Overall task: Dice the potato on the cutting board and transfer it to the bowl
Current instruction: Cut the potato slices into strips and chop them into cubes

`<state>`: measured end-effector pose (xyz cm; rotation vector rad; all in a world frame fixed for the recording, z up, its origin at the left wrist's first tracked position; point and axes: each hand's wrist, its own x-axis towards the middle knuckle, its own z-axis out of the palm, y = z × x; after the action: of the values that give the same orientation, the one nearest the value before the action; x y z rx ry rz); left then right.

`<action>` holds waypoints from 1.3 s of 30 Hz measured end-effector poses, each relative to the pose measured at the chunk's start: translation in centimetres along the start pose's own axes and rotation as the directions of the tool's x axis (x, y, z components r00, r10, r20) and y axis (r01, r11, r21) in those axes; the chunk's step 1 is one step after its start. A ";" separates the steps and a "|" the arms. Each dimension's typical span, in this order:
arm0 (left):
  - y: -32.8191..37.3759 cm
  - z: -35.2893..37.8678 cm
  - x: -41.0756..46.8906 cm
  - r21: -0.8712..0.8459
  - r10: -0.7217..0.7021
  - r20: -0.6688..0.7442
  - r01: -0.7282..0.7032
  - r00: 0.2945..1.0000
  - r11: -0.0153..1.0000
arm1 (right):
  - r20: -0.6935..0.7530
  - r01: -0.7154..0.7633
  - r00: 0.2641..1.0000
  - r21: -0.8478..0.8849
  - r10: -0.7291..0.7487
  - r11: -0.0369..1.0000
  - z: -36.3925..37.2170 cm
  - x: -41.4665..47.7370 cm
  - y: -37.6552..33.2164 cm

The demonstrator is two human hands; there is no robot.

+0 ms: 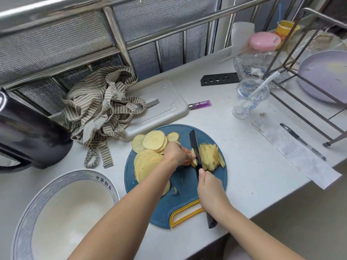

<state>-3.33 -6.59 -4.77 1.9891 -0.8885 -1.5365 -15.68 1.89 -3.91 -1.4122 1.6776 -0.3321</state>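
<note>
Black knife point(195, 147), clamped in right hand point(210, 188), splits pale potato stack point(208, 156) pinched by left hand point(174, 154) on round blue board point(185, 184); crumpled striped cloth point(99, 107) at ten o'clock.

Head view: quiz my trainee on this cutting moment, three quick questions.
1. True or false: the bowl already holds potato.
2. Which hand grips the knife? A left, B right.
3. Fill in: the cut strips lie on the cutting board to the knife's ___.
Key: 1 false. 2 B: the right hand grips it; the left hand holds the uncut slices. 3 right.
</note>
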 end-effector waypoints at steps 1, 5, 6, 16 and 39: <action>0.0 0.1 0.0 0.001 0.005 0.001 -0.005 1.000 1.000 | -0.015 -0.002 1.000 -0.008 0.002 1.000 0.4 0.1 0.0; -0.4 0.1 -0.3 0.001 0.031 -0.026 -0.031 0.999 1.000 | -0.051 -0.010 0.999 -0.022 0.009 1.000 1.1 0.0 0.0; -0.6 0.3 -0.5 0.007 0.043 -0.043 -0.042 0.998 0.999 | -0.053 -0.009 0.999 -0.011 0.009 1.000 1.0 0.0 0.1; -2.6 2.3 -1.9 -0.082 0.135 -0.271 -0.163 0.953 0.983 | -0.049 0.029 0.999 0.175 -0.021 0.984 -1.1 -0.2 1.1; -1.8 3.0 -2.3 -0.069 0.082 -0.358 -0.114 0.930 0.991 | -0.037 0.092 0.995 0.072 -0.089 0.993 -1.7 -0.2 0.0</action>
<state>-6.24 -3.62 -5.36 2.0355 -0.7431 -1.0924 -17.00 1.49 -2.92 -1.4380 1.6150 -0.4665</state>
